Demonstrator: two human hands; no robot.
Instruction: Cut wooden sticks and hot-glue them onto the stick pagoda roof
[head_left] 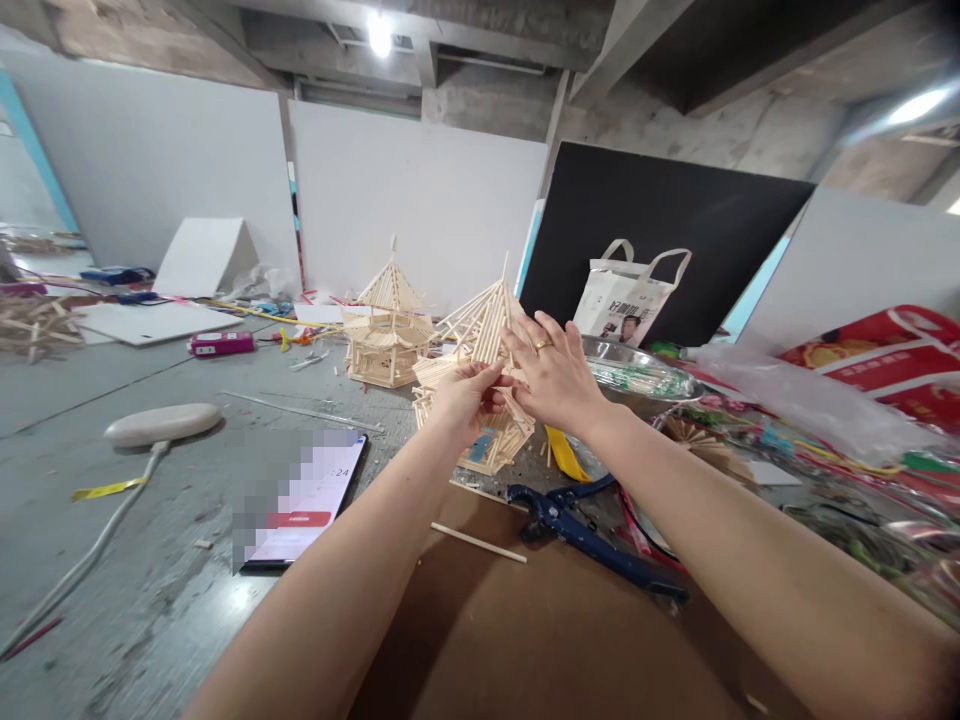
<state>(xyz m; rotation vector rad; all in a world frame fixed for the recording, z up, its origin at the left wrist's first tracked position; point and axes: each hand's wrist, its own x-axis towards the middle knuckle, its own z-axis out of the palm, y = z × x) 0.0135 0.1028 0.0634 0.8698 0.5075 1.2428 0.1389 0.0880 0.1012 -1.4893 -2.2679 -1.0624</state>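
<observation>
A pavilion model of thin wooden sticks (491, 325) stands upright in front of me, its pointed roof tilting slightly and its lower part half covered by my hands. At the roof's lower edge, my left hand (466, 398) is closed in a pinch; what lies between its fingertips is hidden. My right hand (553, 372), a ring on one finger, rests against the roof's right side with fingers stretched out. Behind and to the left is a second, similar stick pavilion (386, 330). Blue-handled cutters (592, 545) and a loose wooden stick (480, 543) lie nearer to me.
A phone (311, 510) lies left of my left forearm, near a white corded device (163, 425). Behind my right hand stands a metal bowl (637, 375) with wrapped sticks, and a paper bag (622, 295). Plastic wrap and clutter (817, 400) fill the right side.
</observation>
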